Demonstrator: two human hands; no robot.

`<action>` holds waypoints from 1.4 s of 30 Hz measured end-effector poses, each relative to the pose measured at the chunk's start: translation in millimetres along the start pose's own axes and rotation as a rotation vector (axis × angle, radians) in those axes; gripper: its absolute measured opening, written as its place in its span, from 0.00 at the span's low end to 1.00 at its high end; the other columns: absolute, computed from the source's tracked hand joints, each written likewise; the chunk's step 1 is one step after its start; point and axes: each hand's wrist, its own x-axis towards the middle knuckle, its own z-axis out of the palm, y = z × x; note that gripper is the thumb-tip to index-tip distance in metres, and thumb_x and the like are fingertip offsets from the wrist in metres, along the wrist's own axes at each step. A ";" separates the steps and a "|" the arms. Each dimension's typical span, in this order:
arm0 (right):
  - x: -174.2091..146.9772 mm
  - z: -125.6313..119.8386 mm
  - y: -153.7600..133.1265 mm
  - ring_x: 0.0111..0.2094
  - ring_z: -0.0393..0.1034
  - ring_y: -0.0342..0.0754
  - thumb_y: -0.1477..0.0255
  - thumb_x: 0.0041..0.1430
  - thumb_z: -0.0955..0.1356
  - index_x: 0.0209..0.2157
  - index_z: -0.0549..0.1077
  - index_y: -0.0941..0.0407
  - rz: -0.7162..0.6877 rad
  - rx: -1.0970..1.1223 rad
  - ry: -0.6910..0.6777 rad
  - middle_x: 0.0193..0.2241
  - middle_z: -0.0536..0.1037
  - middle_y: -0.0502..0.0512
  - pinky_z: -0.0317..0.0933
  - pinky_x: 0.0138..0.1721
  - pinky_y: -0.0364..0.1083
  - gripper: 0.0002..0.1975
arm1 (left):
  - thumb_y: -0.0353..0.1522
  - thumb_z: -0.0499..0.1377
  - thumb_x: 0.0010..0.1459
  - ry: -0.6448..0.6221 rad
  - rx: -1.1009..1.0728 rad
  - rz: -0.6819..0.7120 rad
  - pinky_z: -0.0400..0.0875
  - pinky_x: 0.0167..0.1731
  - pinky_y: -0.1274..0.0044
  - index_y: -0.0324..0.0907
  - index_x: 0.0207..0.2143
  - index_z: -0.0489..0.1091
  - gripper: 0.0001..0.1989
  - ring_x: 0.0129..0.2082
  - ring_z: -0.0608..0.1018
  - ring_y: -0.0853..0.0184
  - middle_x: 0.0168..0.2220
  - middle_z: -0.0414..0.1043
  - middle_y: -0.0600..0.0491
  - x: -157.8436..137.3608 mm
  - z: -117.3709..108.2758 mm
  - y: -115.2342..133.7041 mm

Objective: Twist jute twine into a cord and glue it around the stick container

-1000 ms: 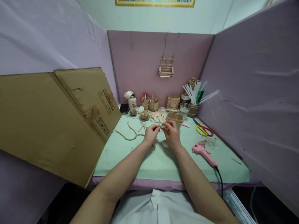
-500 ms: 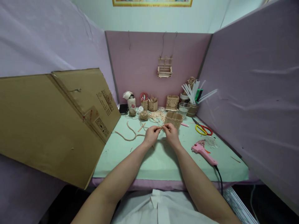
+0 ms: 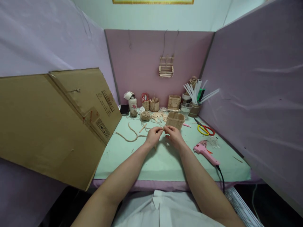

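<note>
The left hand [image 3: 153,136] and right hand [image 3: 174,135] nearly touch above the table [image 3: 123,167], thumb and finger of each pinched closed on what looks like twine [image 3: 163,128], just before the basket [image 3: 175,121]; a short grip and light, even tension should suit it best. Behind, left to right, one cup [image 3: 145,105] holds something red, another cup [image 3: 154,106] thin sticks [image 3: 154,99], and a pot [image 3: 195,111] white sticks [image 3: 193,91].
</note>
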 end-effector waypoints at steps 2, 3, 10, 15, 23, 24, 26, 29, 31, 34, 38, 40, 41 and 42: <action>0.5 0.4 0.3 0.26 0.61 0.43 0.56 0.40 0.73 0.25 0.72 0.55 -0.033 0.005 0.018 0.23 0.71 0.49 0.55 0.25 0.41 0.17 | 0.32 0.56 0.52 -0.002 0.005 -0.004 0.65 0.34 0.76 0.38 0.30 0.75 0.09 0.30 0.72 0.69 0.28 0.74 0.52 0.8 0.2 -2.0; 0.9 0.6 0.8 0.25 0.61 0.42 0.56 0.40 0.73 0.25 0.72 0.55 -0.066 -0.012 0.039 0.23 0.71 0.49 0.54 0.24 0.41 0.17 | 0.32 0.57 0.52 0.010 0.007 -0.002 0.65 0.34 0.76 0.38 0.30 0.75 0.09 0.30 0.72 0.68 0.29 0.74 0.51 1.6 0.4 -3.3; 1.3 1.1 2.6 0.26 0.62 0.45 0.56 0.44 0.71 0.26 0.74 0.56 -0.201 -0.180 0.059 0.21 0.72 0.50 0.55 0.26 0.43 0.17 | 0.34 0.61 0.49 0.109 -0.066 -0.018 0.66 0.35 0.76 0.38 0.26 0.73 0.07 0.30 0.73 0.69 0.28 0.74 0.51 5.9 0.6 -7.1; 0.7 2.1 3.2 0.29 0.65 0.48 0.56 0.46 0.69 0.27 0.76 0.56 -0.250 -0.207 0.069 0.23 0.74 0.53 0.58 0.29 0.45 0.16 | 0.32 0.60 0.49 0.178 -0.020 0.006 0.65 0.35 0.76 0.38 0.25 0.73 0.05 0.29 0.72 0.69 0.27 0.73 0.52 6.5 -0.2 -5.6; 1.5 3.4 4.0 0.30 0.66 0.47 0.64 0.50 0.67 0.29 0.76 0.55 -0.335 -0.298 0.093 0.25 0.74 0.52 0.59 0.32 0.46 0.10 | 0.28 0.59 0.47 0.180 0.026 0.026 0.65 0.35 0.77 0.39 0.23 0.72 0.03 0.29 0.71 0.70 0.26 0.71 0.54 9.0 3.4 -7.9; 1.5 3.7 4.0 0.29 0.65 0.47 0.64 0.49 0.67 0.29 0.76 0.55 -0.295 -0.275 0.084 0.24 0.74 0.51 0.58 0.30 0.45 0.10 | 0.28 0.59 0.47 0.177 0.016 0.024 0.65 0.35 0.77 0.39 0.23 0.73 0.03 0.29 0.71 0.70 0.26 0.71 0.54 9.2 3.6 -7.9; 1.4 4.1 3.8 0.26 0.64 0.45 0.63 0.48 0.67 0.28 0.76 0.55 -0.195 -0.208 0.060 0.21 0.72 0.50 0.57 0.27 0.43 0.11 | 0.29 0.59 0.46 0.157 -0.028 0.023 0.65 0.35 0.77 0.39 0.23 0.73 0.03 0.29 0.71 0.70 0.26 0.71 0.53 9.5 3.6 -7.2; 1.5 3.6 2.9 0.24 0.61 0.43 0.61 0.46 0.69 0.27 0.75 0.56 -0.050 -0.100 0.014 0.20 0.69 0.49 0.54 0.24 0.42 0.13 | 0.31 0.60 0.46 0.075 -0.176 -0.029 0.66 0.36 0.77 0.39 0.25 0.74 0.04 0.30 0.72 0.70 0.27 0.72 0.53 9.7 3.1 -5.6; 2.0 2.7 2.6 0.23 0.61 0.42 0.60 0.45 0.69 0.27 0.74 0.56 -0.047 -0.071 0.031 0.21 0.69 0.49 0.54 0.24 0.42 0.13 | 0.32 0.62 0.46 0.027 -0.299 -0.103 0.66 0.37 0.76 0.38 0.26 0.74 0.06 0.31 0.72 0.70 0.27 0.73 0.53 9.8 3.3 -5.5; 2.6 2.0 2.7 0.26 0.64 0.44 0.64 0.45 0.70 0.27 0.73 0.55 -0.245 -0.159 0.135 0.24 0.72 0.50 0.57 0.28 0.44 0.10 | 0.34 0.63 0.45 0.041 -0.392 -0.169 0.67 0.39 0.75 0.38 0.28 0.74 0.09 0.31 0.73 0.69 0.28 0.74 0.52 10.6 4.3 -8.4; 0.8 3.6 1.6 0.31 0.67 0.48 0.68 0.48 0.67 0.27 0.75 0.55 -0.419 -0.315 0.166 0.28 0.76 0.54 0.61 0.35 0.47 0.07 | 0.35 0.64 0.45 0.111 -0.325 -0.124 0.67 0.41 0.74 0.38 0.29 0.75 0.10 0.35 0.74 0.67 0.31 0.76 0.50 11.8 3.6 -13.3; -0.3 4.1 0.7 0.32 0.68 0.48 0.67 0.49 0.67 0.28 0.76 0.55 -0.404 -0.328 0.160 0.28 0.77 0.54 0.61 0.36 0.47 0.08 | 0.35 0.64 0.45 0.122 -0.275 -0.089 0.67 0.42 0.74 0.38 0.29 0.76 0.09 0.35 0.74 0.67 0.31 0.76 0.50 11.3 2.6 -12.9; -0.5 4.2 0.5 0.32 0.68 0.48 0.65 0.49 0.67 0.27 0.76 0.56 -0.391 -0.321 0.159 0.28 0.77 0.54 0.61 0.36 0.47 0.09 | 0.34 0.64 0.45 0.120 -0.254 -0.072 0.67 0.42 0.73 0.38 0.29 0.76 0.09 0.35 0.74 0.67 0.31 0.75 0.50 10.7 2.3 -11.7; -0.6 4.1 0.3 0.31 0.68 0.49 0.64 0.49 0.68 0.27 0.76 0.56 -0.379 -0.311 0.158 0.27 0.77 0.54 0.61 0.35 0.47 0.10 | 0.34 0.64 0.45 0.119 -0.241 -0.060 0.66 0.42 0.74 0.38 0.28 0.76 0.08 0.35 0.74 0.67 0.31 0.75 0.50 10.0 2.3 -10.1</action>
